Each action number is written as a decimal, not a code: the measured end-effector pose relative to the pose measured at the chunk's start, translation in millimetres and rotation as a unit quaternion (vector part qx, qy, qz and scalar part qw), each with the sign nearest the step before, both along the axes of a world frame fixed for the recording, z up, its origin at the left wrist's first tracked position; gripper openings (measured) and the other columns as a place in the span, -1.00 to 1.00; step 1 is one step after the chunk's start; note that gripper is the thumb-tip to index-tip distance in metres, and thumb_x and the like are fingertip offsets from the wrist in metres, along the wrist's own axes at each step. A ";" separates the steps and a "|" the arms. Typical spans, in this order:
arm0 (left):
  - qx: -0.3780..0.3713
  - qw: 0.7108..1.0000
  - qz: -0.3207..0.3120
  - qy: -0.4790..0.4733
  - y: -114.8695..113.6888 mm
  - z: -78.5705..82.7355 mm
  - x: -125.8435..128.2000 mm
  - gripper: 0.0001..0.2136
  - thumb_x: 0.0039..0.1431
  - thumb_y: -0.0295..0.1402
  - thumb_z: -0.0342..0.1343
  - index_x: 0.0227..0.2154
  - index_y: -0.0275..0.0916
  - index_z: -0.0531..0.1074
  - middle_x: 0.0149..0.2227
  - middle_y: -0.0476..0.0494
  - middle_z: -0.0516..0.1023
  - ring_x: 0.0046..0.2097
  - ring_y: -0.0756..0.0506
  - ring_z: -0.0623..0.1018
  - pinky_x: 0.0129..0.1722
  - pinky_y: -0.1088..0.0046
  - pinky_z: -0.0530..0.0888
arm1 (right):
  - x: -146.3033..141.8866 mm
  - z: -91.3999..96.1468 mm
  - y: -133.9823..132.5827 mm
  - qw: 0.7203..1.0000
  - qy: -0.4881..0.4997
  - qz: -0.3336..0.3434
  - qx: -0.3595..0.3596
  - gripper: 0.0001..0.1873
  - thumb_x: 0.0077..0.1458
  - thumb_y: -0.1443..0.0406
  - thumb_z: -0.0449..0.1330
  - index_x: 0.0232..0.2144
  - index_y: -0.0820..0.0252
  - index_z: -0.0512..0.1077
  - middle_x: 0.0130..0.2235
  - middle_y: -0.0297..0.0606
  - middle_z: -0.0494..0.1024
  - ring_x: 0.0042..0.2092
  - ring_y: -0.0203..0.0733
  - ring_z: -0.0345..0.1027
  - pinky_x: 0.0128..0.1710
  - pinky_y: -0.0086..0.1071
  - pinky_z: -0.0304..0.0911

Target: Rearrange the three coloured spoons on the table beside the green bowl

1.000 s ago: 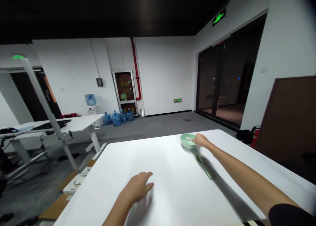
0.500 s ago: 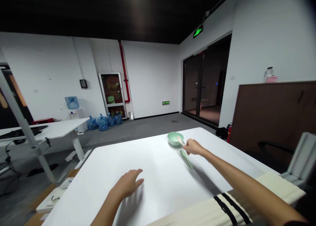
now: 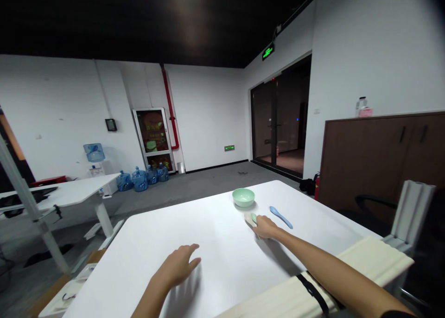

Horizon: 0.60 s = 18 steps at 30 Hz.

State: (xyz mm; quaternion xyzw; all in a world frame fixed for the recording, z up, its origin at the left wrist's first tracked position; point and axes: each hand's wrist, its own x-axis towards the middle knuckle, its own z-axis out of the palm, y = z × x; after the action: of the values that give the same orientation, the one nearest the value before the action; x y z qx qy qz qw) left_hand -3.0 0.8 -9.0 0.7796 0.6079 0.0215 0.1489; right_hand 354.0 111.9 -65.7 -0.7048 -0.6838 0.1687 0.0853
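My right hand point(image 3: 266, 227) is closed around a cream-white spoon point(image 3: 249, 220), whose bowl end points away from me to the left. A green spoon point(image 3: 254, 218) lies right beside it, mostly hidden by the fingers. Just beyond them stands a light green bowl point(image 3: 243, 198), apart from the hand. To the right of the hand a blue spoon point(image 3: 281, 217) lies on the white table point(image 3: 215, 244). My left hand point(image 3: 181, 263) hovers low over the table at the left, fingers stretched out, holding nothing.
A cream padded strip with a black strap point(image 3: 309, 290) runs along the table's near edge, under my right forearm. At the left is another white desk point(image 3: 83, 188) with a metal post. Blue water bottles point(image 3: 140, 179) stand by the wall, and a brown cabinet point(image 3: 375, 155) at the right.
My right hand has moved back from the bowl toward me with the cream spoon, now over the green spoon. The blue spoon has come into sight. My left hand is nearly unchanged.
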 end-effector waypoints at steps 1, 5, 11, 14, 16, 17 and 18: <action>0.000 1.000 -0.001 0.000 0.1 0.1 0.2 -0.46 0.20 -0.01 -0.12 0.20 -0.09 0.25 0.17 -0.20 0.39 0.16 -0.25 0.40 0.11 0.19 0.32 | -0.1 -0.5 0.0 1.000 -0.003 -0.001 -0.003 -0.85 -0.10 0.33 0.17 -0.42 0.28 0.49 -0.37 -0.09 0.60 -0.34 -0.12 0.50 -0.50 -0.45 0.14; 0.001 1.000 0.000 0.005 1.7 -1.5 0.2 -0.46 0.21 -0.01 -0.13 0.20 -0.09 0.25 0.16 -0.20 0.40 0.15 -0.25 0.40 0.11 0.20 0.32 | -0.4 -2.8 0.7 1.000 -0.013 -0.002 -0.014 -0.84 -0.09 0.32 0.19 -0.40 0.28 0.48 -0.37 -0.08 0.60 -0.32 -0.10 0.50 -0.48 -0.44 0.16; 0.002 1.000 0.000 0.002 3.5 -2.0 0.9 -0.46 0.21 -0.01 -0.12 0.20 -0.10 0.25 0.17 -0.20 0.40 0.16 -0.25 0.40 0.12 0.19 0.32 | 1.0 -8.0 3.6 0.999 -0.021 0.001 -0.028 -0.79 -0.08 0.29 0.20 -0.34 0.27 0.47 -0.30 -0.07 0.59 -0.29 -0.10 0.50 -0.45 -0.43 0.18; 0.000 1.000 -0.001 0.005 2.0 0.5 2.4 -0.46 0.21 -0.02 -0.13 0.20 -0.12 0.25 0.17 -0.22 0.40 0.16 -0.25 0.40 0.13 0.19 0.31 | 2.9 -8.6 6.3 1.000 -0.013 -0.002 -0.018 -0.71 -0.05 0.24 0.20 -0.26 0.29 0.47 -0.22 -0.02 0.58 -0.26 -0.08 0.49 -0.42 -0.41 0.18; 0.000 1.000 -0.002 0.004 1.2 1.3 2.8 -0.46 0.21 -0.02 -0.13 0.20 -0.12 0.25 0.18 -0.22 0.39 0.16 -0.25 0.39 0.13 0.19 0.30 | 5.2 -7.4 8.5 1.000 -0.017 -0.011 0.008 -0.68 0.00 0.20 0.17 -0.23 0.30 0.47 -0.16 0.02 0.56 -0.21 -0.06 0.48 -0.39 -0.40 0.17; 0.000 1.000 -0.002 0.003 1.2 1.3 2.8 -0.46 0.21 -0.02 -0.13 0.20 -0.12 0.25 0.18 -0.22 0.39 0.17 -0.25 0.39 0.13 0.18 0.30 | 6.7 -6.5 9.6 0.999 -0.023 -0.018 0.024 -0.67 0.02 0.18 0.15 -0.22 0.30 0.47 -0.14 0.03 0.55 -0.19 -0.05 0.48 -0.38 -0.39 0.17; -0.001 1.000 -0.003 0.003 1.4 0.9 2.7 -0.45 0.21 -0.02 -0.12 0.20 -0.12 0.25 0.18 -0.22 0.39 0.17 -0.25 0.39 0.13 0.18 0.30 | 8.5 -5.6 10.5 0.998 -0.032 -0.026 0.038 -0.67 0.05 0.17 0.13 -0.21 0.30 0.47 -0.13 0.04 0.55 -0.17 -0.03 0.47 -0.36 -0.38 0.17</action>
State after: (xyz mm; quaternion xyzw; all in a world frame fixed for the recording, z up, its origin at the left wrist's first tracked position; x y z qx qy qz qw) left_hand -0.3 2.3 -8.1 0.7811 0.6064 0.0182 0.1477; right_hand 362.5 122.4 -71.3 -0.7232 -0.6739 0.1177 0.0947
